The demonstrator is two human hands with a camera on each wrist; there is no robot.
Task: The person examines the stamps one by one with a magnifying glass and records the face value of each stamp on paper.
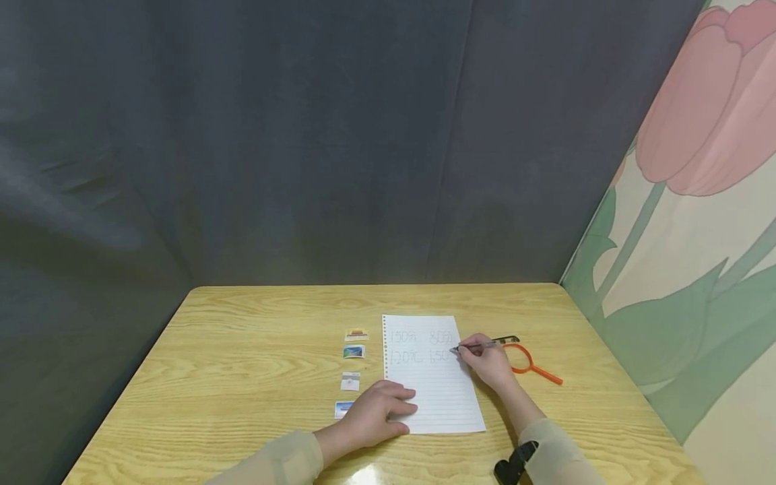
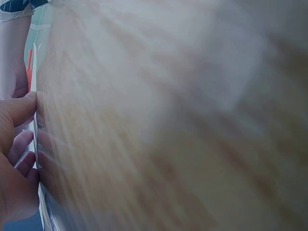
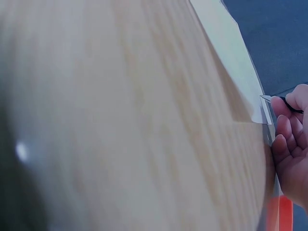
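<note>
A lined sheet of paper (image 1: 433, 404) with punched holes along its left edge lies on the table, two rows of faint handwritten numbers near its top. My right hand (image 1: 490, 367) pinches a pen (image 1: 503, 340), its tip at the end of the second row; the right wrist view also shows the pen tip (image 3: 265, 97) at the paper. Across the sheet's lower left edge rests my left hand (image 1: 378, 411), fingers spread and relaxed. Several small stamp-like pictures stand in a column left of the paper, among them a yellow one (image 1: 356, 334); the lowest (image 1: 343, 409) is partly hidden by my left hand.
An orange magnifying glass (image 1: 545, 374) lies right of the paper, beside my right hand. The wooden table (image 1: 254, 350) meets a dark curtain (image 1: 339, 168) at the back. A wall with painted tulips (image 1: 685, 269) borders the right side.
</note>
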